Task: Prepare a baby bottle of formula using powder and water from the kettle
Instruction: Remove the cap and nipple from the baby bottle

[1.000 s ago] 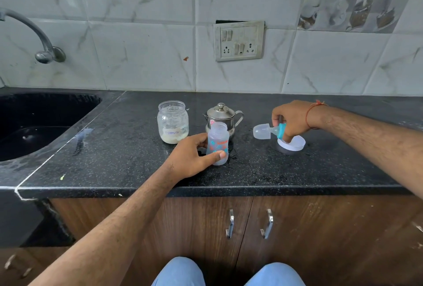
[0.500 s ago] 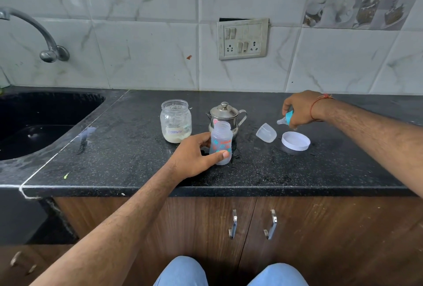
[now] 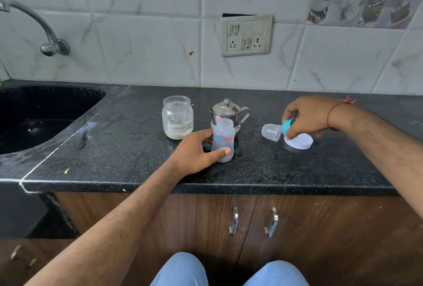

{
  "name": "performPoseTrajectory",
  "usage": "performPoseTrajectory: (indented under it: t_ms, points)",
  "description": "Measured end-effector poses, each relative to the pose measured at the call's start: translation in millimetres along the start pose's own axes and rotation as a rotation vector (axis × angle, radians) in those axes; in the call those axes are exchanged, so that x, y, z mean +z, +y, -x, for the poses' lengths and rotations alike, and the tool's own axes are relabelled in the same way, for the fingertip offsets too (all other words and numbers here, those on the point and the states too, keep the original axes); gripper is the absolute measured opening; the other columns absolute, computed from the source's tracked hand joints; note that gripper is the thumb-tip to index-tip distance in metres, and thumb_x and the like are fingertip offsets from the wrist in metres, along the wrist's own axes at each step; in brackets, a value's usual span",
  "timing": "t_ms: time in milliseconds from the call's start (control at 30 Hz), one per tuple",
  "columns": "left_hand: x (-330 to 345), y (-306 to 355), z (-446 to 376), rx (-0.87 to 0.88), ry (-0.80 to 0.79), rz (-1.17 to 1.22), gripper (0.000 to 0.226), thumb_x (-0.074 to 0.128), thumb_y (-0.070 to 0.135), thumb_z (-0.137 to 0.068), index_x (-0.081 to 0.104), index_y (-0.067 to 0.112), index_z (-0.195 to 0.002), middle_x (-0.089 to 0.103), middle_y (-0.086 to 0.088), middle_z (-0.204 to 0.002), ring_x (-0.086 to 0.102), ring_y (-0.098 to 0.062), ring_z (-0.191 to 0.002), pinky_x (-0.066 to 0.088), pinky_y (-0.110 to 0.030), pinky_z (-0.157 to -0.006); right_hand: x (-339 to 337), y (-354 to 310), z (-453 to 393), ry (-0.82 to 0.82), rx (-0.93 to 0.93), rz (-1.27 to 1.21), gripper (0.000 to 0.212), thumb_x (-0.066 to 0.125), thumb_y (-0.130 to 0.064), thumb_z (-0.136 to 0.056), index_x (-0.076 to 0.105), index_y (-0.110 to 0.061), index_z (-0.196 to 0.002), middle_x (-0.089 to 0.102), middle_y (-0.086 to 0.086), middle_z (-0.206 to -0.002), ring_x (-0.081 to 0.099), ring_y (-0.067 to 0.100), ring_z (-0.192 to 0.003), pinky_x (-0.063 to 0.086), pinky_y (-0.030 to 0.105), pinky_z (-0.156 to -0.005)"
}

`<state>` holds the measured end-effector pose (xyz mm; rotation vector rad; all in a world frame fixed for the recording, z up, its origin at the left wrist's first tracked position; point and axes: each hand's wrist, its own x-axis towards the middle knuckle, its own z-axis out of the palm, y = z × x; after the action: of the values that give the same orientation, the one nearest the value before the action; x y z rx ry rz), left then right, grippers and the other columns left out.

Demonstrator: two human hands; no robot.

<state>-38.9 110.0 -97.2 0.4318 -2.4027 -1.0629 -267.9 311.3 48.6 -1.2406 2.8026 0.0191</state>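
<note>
Black speckled surface (image 3: 114, 148) under my hands: my left hand (image 3: 196, 153) curls its grip round the open baby bottle (image 3: 223, 140), standing before the kettle (image 3: 227, 111) and formula jar (image 3: 177, 117). My right hand (image 3: 309, 116) pinches the teal-ringed bottle top (image 3: 278, 129) above a white lid (image 3: 299, 141).

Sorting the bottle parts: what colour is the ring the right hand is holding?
Teal-blue ring, with a clear cap on it, best seen in the head view.

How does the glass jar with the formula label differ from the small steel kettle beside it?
The clear glass jar is open, without a lid; the small steel kettle wears a knobbed lid. The jar shows pale powder at its bottom; the kettle is opaque, its contents hidden. The kettle has a handle; the jar has none. Both stand upright on the black counter.
</note>
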Motion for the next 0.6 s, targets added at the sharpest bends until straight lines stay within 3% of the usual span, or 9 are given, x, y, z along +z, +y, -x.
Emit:
performPoseTrajectory:
  t_ms: [67, 167, 267, 433, 600]
  points:
    - [0.9, 0.1, 0.3, 0.007, 0.005, -0.005, 0.051, 0.081, 0.058, -0.088, 0.075, 0.031, -0.131, 0.079, 0.019, -0.122, 0.071, -0.001, -0.116, 0.056, -0.03, -0.108, 11.9, -3.0, 5.1, -0.015, 0.035, 0.066, 0.034, 0.09, -0.038, -0.07, 0.074, -0.035, -0.1, 0.075, -0.003, -0.098, 0.065, 0.01, -0.042, 0.063, 0.029, -0.055]
    - [0.9, 1.5, 0.6, 0.022, 0.012, -0.005, 0.04, 0.084, 0.043, -0.094, 0.075, 0.029, -0.131, 0.079, 0.017, -0.121, 0.072, 0.001, -0.113, 0.054, -0.021, -0.102, 24.2, -4.6, 3.0, 0.03, 0.043, 0.092, 0.037, 0.088, -0.039, -0.073, 0.075, -0.037, -0.107, 0.074, -0.007, -0.107, 0.063, 0.01, -0.049, 0.061, 0.029, -0.058]
    - [0.6, 2.1, 0.9, 0.027, 0.012, -0.014, 0.042, 0.083, 0.043, -0.095, 0.074, 0.028, -0.133, 0.079, 0.017, -0.122, 0.071, 0.001, -0.114, 0.052, -0.017, -0.1, 30.2, -3.1, -3.6, 0.083, 0.011, 0.079, 0.043, 0.087, -0.04, -0.076, 0.073, -0.035, -0.117, 0.074, -0.004, -0.118, 0.065, 0.014, -0.07, 0.047, 0.024, -0.056]
    - [0.5, 2.7, -0.1, 0.014, 0.009, -0.019, 0.043, 0.083, 0.043, -0.095, 0.074, 0.028, -0.134, 0.078, 0.017, -0.124, 0.07, 0.003, -0.115, 0.049, -0.01, -0.097, 34.6, -1.8, -12.5, 0.104, -0.028, -0.025, 0.049, 0.089, -0.035, -0.078, 0.072, -0.035, -0.123, 0.069, -0.005, -0.123, 0.068, 0.013, -0.071, 0.057, 0.026, -0.05]
    - [0.5, 2.8, -0.2, 0.01, 0.008, -0.019, 0.044, 0.083, 0.044, -0.094, 0.073, 0.029, -0.134, 0.078, 0.017, -0.125, 0.07, 0.003, -0.116, 0.048, -0.01, -0.098, 46.5, -6.1, -19.5, 0.05, -0.049, -0.05, 0.056, 0.091, -0.041, -0.075, 0.07, -0.035, -0.127, 0.07, -0.004, -0.121, 0.07, 0.017, -0.079, 0.056, 0.027, -0.051]
